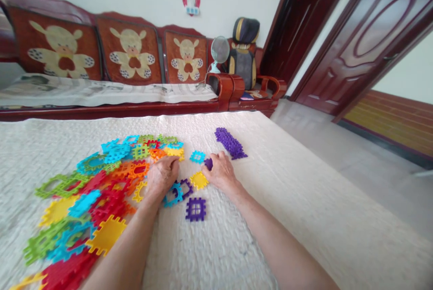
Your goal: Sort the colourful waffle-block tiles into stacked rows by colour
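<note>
My right hand has its fingers closed on a small purple interlocking plastic tile. A yellow tile lies just below those fingertips, and a light-blue window tile lies to their left. My left hand is curled at the right edge of a colourful heap of tiles; whatever its fingers hold is hidden. Beside its wrist, a blue open-frame tile overlaps a purple frame tile. Closer to me rests a purple window tile. A neat row of purple tiles lies beyond my right hand.
A textured cream cover spreads over the table. Behind it stands a wooden sofa with bear-patterned cushions. A small fan and a massage seat pad are at its right end. Dark wooden doors are at the right.
</note>
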Demonstrator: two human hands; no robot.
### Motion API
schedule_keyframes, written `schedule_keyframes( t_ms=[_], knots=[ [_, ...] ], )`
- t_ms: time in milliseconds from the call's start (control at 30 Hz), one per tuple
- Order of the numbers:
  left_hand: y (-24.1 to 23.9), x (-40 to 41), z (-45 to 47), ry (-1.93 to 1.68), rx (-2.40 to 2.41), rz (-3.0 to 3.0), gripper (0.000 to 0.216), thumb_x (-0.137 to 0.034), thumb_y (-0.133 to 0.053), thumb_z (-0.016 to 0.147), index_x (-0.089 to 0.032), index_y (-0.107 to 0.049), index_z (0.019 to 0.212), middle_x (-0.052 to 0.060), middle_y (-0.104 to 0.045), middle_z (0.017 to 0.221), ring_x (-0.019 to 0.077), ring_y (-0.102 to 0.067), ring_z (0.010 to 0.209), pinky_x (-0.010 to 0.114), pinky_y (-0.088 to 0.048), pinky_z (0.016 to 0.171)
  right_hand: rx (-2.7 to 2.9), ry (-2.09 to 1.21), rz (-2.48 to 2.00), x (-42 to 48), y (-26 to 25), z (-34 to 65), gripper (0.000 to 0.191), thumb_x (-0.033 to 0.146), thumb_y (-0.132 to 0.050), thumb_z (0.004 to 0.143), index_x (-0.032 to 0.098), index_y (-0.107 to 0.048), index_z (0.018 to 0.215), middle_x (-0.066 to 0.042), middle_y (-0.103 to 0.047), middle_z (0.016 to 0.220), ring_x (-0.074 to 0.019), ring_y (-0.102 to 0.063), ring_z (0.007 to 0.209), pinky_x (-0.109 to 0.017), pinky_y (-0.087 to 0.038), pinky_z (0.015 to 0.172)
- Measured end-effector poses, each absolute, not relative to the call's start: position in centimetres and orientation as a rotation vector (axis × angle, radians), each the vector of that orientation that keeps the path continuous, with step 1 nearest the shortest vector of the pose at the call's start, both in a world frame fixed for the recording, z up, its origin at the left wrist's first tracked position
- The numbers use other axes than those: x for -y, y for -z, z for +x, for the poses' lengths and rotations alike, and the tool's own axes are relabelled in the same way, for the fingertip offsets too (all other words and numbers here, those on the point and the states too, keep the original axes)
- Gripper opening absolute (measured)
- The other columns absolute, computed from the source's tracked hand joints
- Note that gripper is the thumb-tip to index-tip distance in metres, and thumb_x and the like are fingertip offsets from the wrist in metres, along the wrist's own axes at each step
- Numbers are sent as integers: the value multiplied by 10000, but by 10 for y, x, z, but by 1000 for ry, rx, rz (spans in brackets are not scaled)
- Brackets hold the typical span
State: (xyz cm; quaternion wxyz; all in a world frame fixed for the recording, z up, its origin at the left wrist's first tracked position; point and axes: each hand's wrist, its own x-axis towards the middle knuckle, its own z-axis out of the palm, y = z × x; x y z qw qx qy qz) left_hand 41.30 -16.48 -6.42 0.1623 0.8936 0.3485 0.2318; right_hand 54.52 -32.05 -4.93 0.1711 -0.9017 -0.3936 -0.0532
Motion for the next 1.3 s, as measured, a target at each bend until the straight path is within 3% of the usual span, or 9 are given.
schedule_keyframes(
  t_ms=[67,200,400,567,1300],
  knots=[
    [64,165,413,-656,-1006,2550,329,-342,-433,857,-268,-715,1009,19,-727,1025,206,-663,934,268,-477,730,1089,115,-2519,321,50,548,291,369,-574,776,178,-614,993,-88,-530,963,-227,-517,921,-352,-431,842],
    [62,166,412,-652,-1015,2547,327,-348,-435,857,-273,-715,1008,17,-732,1005,211,-666,921,282,-483,743,1021,159,-2323,322,54,558,456,290,-602,691,163,-568,1128,-85,-522,1020,-231,-505,1001,-365,-424,926],
    [59,167,411,-650,-1006,2536,335,-349,-434,858,-260,-722,1005,31,-734,1005,217,-670,913,293,-490,760,893,528,-2040,331,51,581,564,220,-558,685,161,-464,1238,-107,-488,1121,-234,-487,1074,-380,-417,968],
    [60,167,412,-662,-993,2539,343,-339,-427,861,-254,-720,1018,33,-733,1018,213,-673,911,284,-490,741,713,733,-2134,354,54,601,586,247,-581,676,153,-453,1240,-121,-496,1110,-277,-476,1072,-437,-401,957],
    [62,166,412,-667,-992,2519,333,-339,-437,859,-266,-720,1017,28,-728,1030,197,-665,917,266,-496,757,585,499,-2414,361,65,610,560,271,-576,690,158,-507,1234,-123,-518,1093,-292,-502,1026,-432,-394,914]
  ],
)
